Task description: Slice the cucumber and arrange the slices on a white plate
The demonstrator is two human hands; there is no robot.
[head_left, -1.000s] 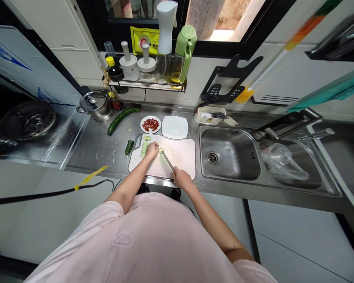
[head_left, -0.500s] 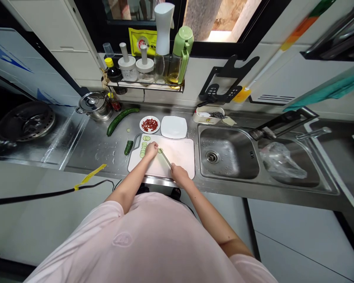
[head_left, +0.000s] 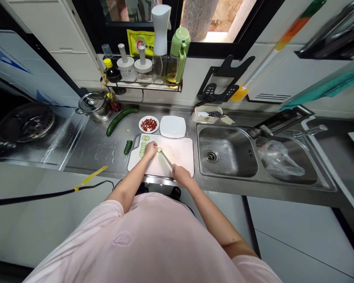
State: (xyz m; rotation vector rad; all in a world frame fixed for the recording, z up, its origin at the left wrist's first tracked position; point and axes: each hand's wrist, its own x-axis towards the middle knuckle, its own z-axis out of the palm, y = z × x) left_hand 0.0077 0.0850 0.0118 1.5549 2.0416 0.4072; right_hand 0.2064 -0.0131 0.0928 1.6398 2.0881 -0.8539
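The right hand (head_left: pixel 180 174) is closed around the near end of a knife (head_left: pixel 166 159), whose blade slants forward and leftward over a white cutting board (head_left: pixel 177 153). A pale cucumber round (head_left: pixel 159 150) lies at the far end of the blade, on the board's middle part. The left hand (head_left: pixel 150 149) is placed just left of this round, thumb and fingertips drawn together; I cannot tell from here whether anything is pinched between them. Cucumber slices (head_left: pixel 142 150) overlap in a column along the left side of the board, partly beside the left wrist, with a few more slices (head_left: pixel 146 138) at the column's far end. Left of the board, on the stainless-steel countertop (head_left: pixel 91 147), lies a short cucumber piece (head_left: pixel 128 147); beyond it, a long, curved, dark-green cucumber (head_left: pixel 120 120) rests near a lidded steel pot (head_left: pixel 91 104). Just behind the board stand two dishes side by side: a round white plate (head_left: pixel 140 125) bearing chopped red pieces (head_left: pixel 149 125), and, to its right, a squarish white plate (head_left: pixel 173 126). A steel sink (head_left: pixel 233 151) adjoins the board's right side, and a clear plastic bag (head_left: pixel 279 157) lies in the basin beyond.
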